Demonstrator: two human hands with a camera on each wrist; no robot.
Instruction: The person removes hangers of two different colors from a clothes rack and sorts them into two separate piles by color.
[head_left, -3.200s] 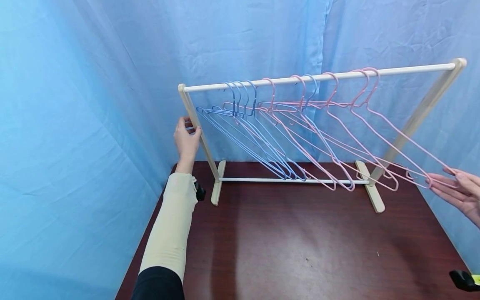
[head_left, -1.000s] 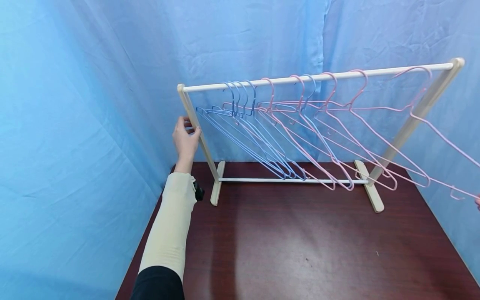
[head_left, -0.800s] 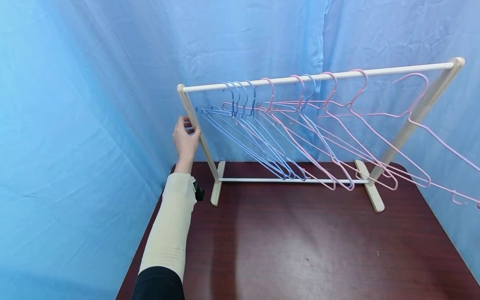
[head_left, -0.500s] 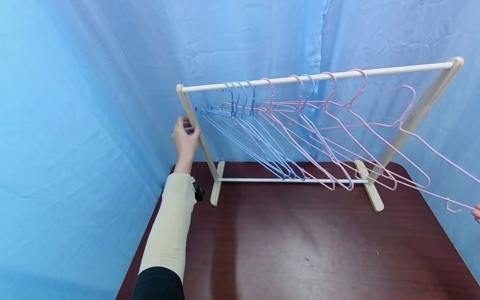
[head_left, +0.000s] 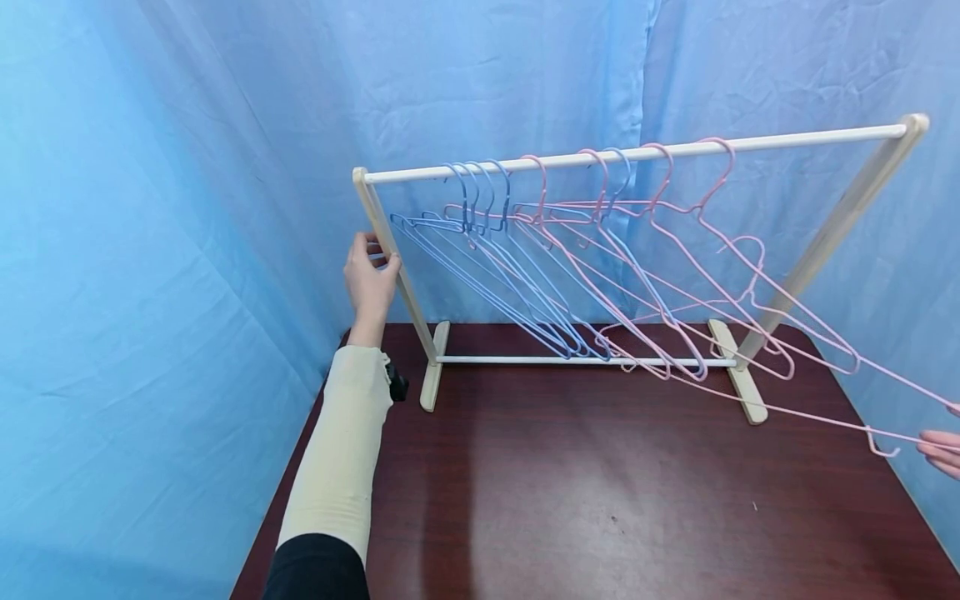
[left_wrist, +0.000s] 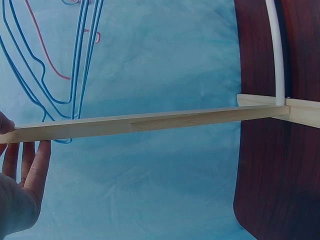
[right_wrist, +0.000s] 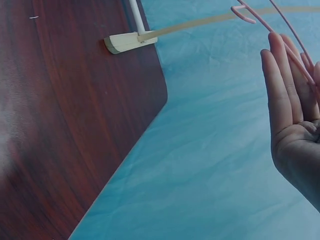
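Observation:
On the left, my left hand [head_left: 371,283] grips the wooden side post [left_wrist: 150,122] of a small clothes rack, thumb on one side and fingers on the other. At the right edge of the head view, my right hand [head_left: 943,452], partly cut off, holds one end of a pink clothes hanger [head_left: 817,418]. In the right wrist view the hanger's wire lies across the long fingers [right_wrist: 280,82] under the thumb. This hanger is off the rod and tilted, its hook [head_left: 762,250] below the rod and overlapping the other hangers in the head view.
Several blue hangers [head_left: 508,187] and pink hangers [head_left: 544,187] hang from the white top rod [head_left: 810,139], the blue ones mostly bunched at the left. A lower rod [head_left: 510,359] joins the rack's feet on the dark wooden table [head_left: 585,483]. Blue curtains [head_left: 225,208] surround it.
The rightmost pink hanger has come off the rod in my right hand. Its hook has swung out to the right, then down and left below the rod. My left hand has stayed on the post.

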